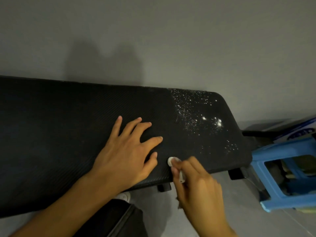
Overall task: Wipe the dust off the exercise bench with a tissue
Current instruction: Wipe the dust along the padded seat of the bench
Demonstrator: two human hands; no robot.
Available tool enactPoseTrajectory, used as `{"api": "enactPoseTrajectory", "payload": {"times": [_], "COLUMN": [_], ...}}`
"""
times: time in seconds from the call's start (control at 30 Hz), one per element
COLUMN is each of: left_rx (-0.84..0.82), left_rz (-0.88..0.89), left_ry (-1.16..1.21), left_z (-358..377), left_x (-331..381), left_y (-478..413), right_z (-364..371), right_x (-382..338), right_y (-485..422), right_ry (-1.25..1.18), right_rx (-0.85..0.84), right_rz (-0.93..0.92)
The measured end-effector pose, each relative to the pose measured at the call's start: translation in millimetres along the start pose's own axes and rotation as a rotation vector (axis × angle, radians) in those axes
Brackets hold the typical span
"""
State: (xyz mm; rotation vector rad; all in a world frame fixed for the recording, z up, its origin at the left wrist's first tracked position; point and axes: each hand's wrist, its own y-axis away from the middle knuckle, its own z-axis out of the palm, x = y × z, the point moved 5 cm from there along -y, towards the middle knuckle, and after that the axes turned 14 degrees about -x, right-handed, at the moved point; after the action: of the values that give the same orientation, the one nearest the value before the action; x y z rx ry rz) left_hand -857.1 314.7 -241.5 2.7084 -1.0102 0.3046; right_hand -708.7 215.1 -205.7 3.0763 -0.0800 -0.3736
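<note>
The wadded tissue [173,161] is pinched by the right hand [200,183], the left hand [126,151] spread flat on the exercise bench [59,134]. Dust [196,115] may be smeared, the wad being small.

Your black ribbed exercise bench [68,134] lies across from 9 to 3 o'clock, white dust [196,113] speckling its 2 o'clock end. The wadded white tissue [172,161] touches its near edge at 5 o'clock.

Nothing is legible: the blue oval logo printed on the white cardboard box [298,131] is too blurred to read.
</note>
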Motion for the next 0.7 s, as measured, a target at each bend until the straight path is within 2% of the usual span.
{"api": "enactPoseTrajectory", "payload": {"times": [0.2, 0.3, 0.5, 0.7], "left_rx": [-0.106, -0.168, -0.142, -0.135], "left_rz": [-0.016, 0.038, 0.163, 0.161], "left_ry": [-0.046, -0.067, -0.079, -0.048], "left_z": [-8, -15, -14, -12], "left_x": [12, 16, 4, 3], "left_y": [-19, -46, -71, -71], "right_z": [-8, -5, -7, -14], "right_x": [25, 19, 29, 43], "right_y": [-72, -69, -16, -99], "right_ry": [0.049, 0.011, -0.011, 0.02], "right_rx": [0.052, 0.072, 0.034, 0.064], "right_rz": [0.158, 0.125, 0.164, 0.207]}}
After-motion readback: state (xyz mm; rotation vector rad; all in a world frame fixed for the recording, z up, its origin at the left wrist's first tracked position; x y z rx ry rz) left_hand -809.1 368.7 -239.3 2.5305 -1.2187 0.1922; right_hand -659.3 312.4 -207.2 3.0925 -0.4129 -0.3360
